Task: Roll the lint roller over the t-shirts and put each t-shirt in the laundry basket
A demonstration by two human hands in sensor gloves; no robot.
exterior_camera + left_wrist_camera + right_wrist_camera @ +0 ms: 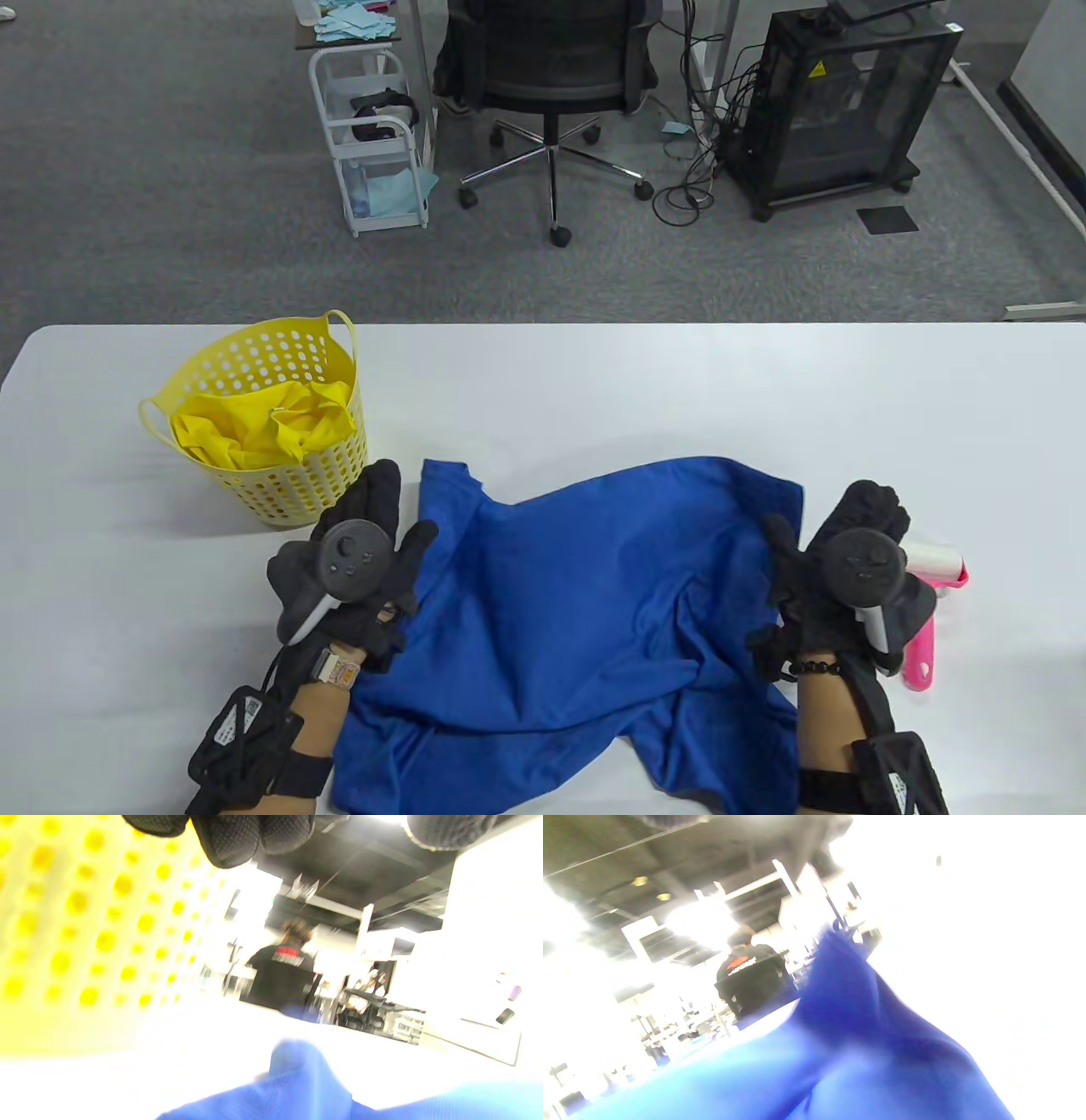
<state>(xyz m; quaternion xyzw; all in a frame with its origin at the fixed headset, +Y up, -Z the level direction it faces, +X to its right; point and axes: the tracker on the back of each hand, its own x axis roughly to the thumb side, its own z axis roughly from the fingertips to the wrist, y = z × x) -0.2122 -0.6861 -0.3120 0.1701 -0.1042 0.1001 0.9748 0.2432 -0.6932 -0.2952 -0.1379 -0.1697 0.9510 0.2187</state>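
A blue t-shirt is lying rumpled across the near middle of the white tabletop, its soft, slightly shiny cloth bunching into folds, its lower hem spilling toward the near edge. The left hand is resting at the shirt's left edge, fingers stretched out fairly straight toward the basket, thumb lying on the blue cloth; its grip is looking open, though whether it is pinching any fabric is hidden under the palm. The right hand is sitting at the shirt's right edge with fingers curled; the tracker is covering them, so I cannot tell whether that grip is holding cloth.

The laundry basket is standing just beyond the left hand, a round yellow plastic tub with punched holes and loop handles, holding a crumpled yellow t-shirt. The lint roller, pink-handled with a white sticky drum, is lying on the tabletop just right of the right hand, partly hidden behind it.

Wide bare tabletop is stretching along the far side and both outer ends.
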